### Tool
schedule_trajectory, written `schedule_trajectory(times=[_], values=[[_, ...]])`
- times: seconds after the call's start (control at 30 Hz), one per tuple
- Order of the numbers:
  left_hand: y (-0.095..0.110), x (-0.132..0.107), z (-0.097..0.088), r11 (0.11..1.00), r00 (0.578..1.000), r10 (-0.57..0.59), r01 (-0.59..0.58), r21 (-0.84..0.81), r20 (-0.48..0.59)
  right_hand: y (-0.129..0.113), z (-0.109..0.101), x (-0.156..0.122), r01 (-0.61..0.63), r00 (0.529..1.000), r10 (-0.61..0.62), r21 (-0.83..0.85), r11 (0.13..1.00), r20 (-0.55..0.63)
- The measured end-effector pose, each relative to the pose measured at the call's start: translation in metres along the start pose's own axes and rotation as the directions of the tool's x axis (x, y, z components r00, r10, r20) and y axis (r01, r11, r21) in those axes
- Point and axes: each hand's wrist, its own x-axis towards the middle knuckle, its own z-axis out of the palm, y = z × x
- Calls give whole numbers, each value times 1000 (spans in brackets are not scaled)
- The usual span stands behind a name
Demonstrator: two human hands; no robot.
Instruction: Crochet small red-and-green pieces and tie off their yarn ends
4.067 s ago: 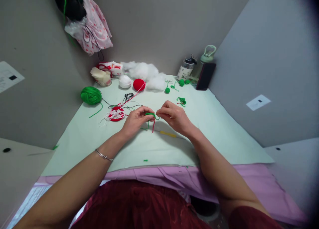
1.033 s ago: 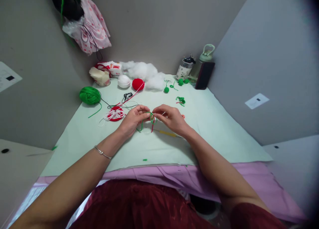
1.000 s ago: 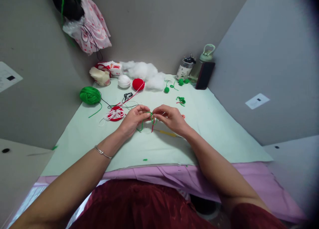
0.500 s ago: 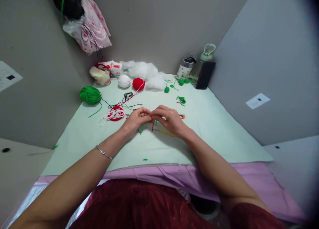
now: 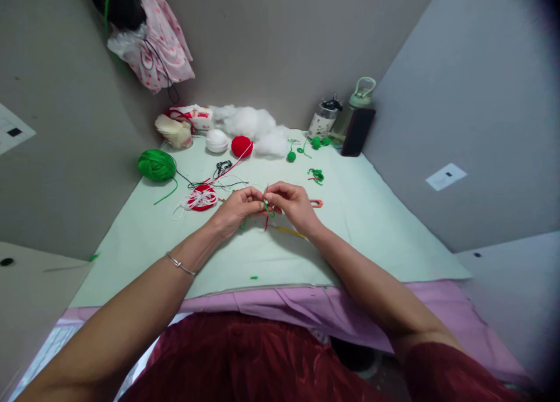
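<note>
My left hand (image 5: 238, 210) is closed in a pinch over the middle of the table, holding green yarn (image 5: 269, 210) close to my other fingertips. Facing it, my right hand (image 5: 294, 206) pinches what looks like a thin needle (image 5: 267, 188), whose tip pokes up above the fingers. The fingers hide most of the piece between them. A short red yarn end (image 5: 266, 223) hangs below. Under my right hand lies a yellow-handled crochet hook (image 5: 289, 232), and an orange-handled tool (image 5: 317, 203) shows just beyond it, partly covered.
A green yarn ball (image 5: 156, 165) and a red disc wound with white yarn (image 5: 202, 198) lie left. White stuffing (image 5: 251, 123), a white ball (image 5: 216, 140) and a red ball (image 5: 242, 146) sit behind. A phone (image 5: 358, 132) leans against a bottle (image 5: 363, 95); green scraps (image 5: 315, 175) lie nearer.
My right fingertips have turned and risen slightly, and the thin needle tip now shows above them. A green loop is now more visible between my hands. The view has shifted slightly.
</note>
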Motion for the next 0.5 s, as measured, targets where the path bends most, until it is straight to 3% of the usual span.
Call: schedule_trajectory(times=[0.17, 0.3, 0.4, 0.5], values=[[-1, 1, -2, 1000, 999, 27, -28, -8, -17, -3, 9, -4, 45, 991, -62, -140, 989, -118], [-2, 1, -2, 1000, 999, 9, -9, -1, -30, -4, 9, -4, 99, 988, -117, -167, 981, -104], [-3, 1, 0, 1000, 999, -11, 12, 15, -36, -6, 4, 2, -8, 974, 11, 12, 1000, -228], [-4, -1, 2, 999, 1000, -26, 26, 30, -6, -8, 0, 5, -93, 978, 138, 262, 961, -160]])
